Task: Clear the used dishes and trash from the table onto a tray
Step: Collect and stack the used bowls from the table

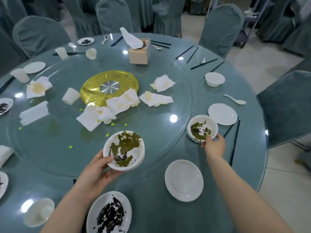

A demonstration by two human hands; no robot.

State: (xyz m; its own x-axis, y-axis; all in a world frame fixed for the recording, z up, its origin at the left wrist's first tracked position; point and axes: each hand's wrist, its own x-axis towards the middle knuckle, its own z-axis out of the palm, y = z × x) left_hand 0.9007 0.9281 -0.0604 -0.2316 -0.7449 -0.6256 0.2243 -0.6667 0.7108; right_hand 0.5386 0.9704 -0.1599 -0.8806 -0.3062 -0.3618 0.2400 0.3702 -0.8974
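White ceramic bowl smeared with green residue is held in my left hand, above the desk edge. My right hand grips the rim of a second soiled white bowl, apparently nested on another. Risk: the lower bowl may slip free on lifting. Round teal desk carries a glass turntable, crumpled napkins, plates; covered chairs surround it.

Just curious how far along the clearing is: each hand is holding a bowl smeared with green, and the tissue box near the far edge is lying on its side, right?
Not quite. In the head view the tissue box stands upright, a tissue poking from its top. The rest holds: the left hand and right hand each hold a green-smeared bowl.
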